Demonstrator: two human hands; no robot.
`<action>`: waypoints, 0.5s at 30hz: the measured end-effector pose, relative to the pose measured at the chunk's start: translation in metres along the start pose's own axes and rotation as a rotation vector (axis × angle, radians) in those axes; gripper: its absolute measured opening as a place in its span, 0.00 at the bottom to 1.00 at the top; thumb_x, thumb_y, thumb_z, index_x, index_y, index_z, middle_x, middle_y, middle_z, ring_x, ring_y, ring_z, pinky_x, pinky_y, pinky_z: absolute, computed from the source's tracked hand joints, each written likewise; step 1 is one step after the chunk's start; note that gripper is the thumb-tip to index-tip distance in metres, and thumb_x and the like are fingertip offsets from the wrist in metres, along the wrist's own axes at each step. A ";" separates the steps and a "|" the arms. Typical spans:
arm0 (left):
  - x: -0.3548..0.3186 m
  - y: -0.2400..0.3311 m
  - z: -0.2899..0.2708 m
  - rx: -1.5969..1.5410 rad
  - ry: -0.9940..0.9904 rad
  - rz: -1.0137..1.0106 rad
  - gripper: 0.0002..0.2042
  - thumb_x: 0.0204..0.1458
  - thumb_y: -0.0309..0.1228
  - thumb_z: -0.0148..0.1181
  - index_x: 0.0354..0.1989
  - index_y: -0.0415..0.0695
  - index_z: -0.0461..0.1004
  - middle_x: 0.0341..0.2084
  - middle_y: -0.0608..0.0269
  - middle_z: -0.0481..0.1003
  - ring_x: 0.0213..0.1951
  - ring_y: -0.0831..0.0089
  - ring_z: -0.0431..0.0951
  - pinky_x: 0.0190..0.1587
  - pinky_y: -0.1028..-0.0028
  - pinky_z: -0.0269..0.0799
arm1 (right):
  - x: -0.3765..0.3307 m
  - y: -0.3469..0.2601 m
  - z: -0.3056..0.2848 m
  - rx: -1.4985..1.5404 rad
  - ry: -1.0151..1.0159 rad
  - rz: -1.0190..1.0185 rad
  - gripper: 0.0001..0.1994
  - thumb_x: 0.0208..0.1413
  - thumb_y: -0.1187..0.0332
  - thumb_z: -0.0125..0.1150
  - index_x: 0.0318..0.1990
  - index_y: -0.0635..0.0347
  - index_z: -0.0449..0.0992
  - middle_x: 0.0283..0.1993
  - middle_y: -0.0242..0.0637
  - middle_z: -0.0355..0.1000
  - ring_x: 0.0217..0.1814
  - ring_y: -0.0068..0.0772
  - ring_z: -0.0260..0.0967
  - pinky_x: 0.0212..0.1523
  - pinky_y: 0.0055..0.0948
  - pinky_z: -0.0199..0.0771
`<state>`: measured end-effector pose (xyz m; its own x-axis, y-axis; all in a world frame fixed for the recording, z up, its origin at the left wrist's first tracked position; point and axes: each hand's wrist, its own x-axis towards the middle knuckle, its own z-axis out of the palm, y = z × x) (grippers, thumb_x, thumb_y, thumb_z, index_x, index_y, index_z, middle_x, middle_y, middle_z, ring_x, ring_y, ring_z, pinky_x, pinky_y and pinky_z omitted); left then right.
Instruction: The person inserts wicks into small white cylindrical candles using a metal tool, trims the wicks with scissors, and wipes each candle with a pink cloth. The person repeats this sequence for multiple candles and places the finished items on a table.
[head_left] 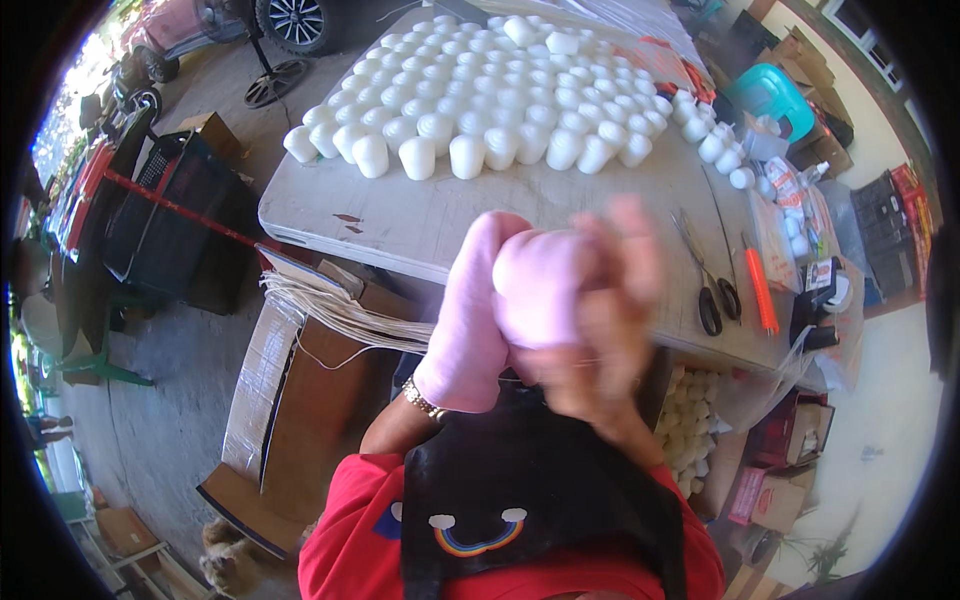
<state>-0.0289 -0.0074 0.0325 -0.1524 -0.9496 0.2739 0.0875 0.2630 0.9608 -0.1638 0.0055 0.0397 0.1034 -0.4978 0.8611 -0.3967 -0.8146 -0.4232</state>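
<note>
Two hands, left hand (470,320) pink-gloved, right hand (600,320) gripping blurred pink glove (535,280), orientation unclear.

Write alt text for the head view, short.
Both hands meet close to the camera, blurred: the left hand in a pink glove, the bare right hand against it. Beyond, a grey table holds rows of white candles, scissors and an orange cutter.

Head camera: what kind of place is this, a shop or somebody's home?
Probably an outdoor home workshop for candle making, in a yard or driveway. A folding table holds rows of white candles, a bundle of wicks lies on a cardboard box, and a car wheel stands behind.
</note>
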 end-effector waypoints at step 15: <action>-0.011 0.005 0.009 -0.392 0.034 -0.381 0.17 0.63 0.43 0.45 0.30 0.41 0.66 0.24 0.59 0.71 0.15 0.77 0.74 0.09 0.80 0.62 | 0.010 0.032 0.002 0.261 0.021 0.684 0.13 0.60 0.73 0.58 0.50 0.66 0.71 0.46 0.36 0.74 0.47 0.25 0.70 0.49 0.26 0.72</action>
<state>-0.0361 0.0054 0.0345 -0.2141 -0.9719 -0.0981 0.3939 -0.1778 0.9018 -0.1737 -0.0266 0.0342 -0.1083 -0.9170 0.3839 -0.1352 -0.3690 -0.9195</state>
